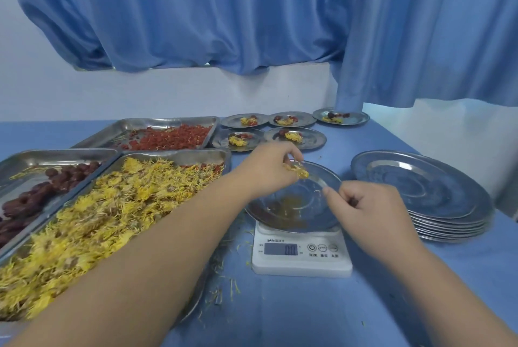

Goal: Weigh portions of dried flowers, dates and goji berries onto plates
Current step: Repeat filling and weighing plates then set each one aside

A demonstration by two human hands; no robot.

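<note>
Two bare hands meet over one round shiny metal plate [291, 208]. The left hand [269, 168] pinches a small clump of yellow dried flowers [297, 171] in its curled fingertips, just above the far side of the plate. The right hand [370, 209] has its fingers curled, and its thumb and first finger pinch the plate's right rim.

The plate sits on a small white kitchen scale [301, 262]. The grey screen [281, 249] on the scale reads 0.0. Three round buttons sit beside the screen, but the tiny words by them are too small to read.

To the left is a big metal flower tray [179, 153] heaped with yellow dried flowers. It touches a date tray [59, 152] holding dark red dates [42, 192]. Behind is a berry tray [168, 120] of red goji berries [173, 137].

Five small filled plates [316, 139] at the back each hold a little pile of flowers and red fruit. A stack of bare metal plates [420, 187] stands to the right. All rest on a blue table [308, 316], below a blue curtain [224, 10].
</note>
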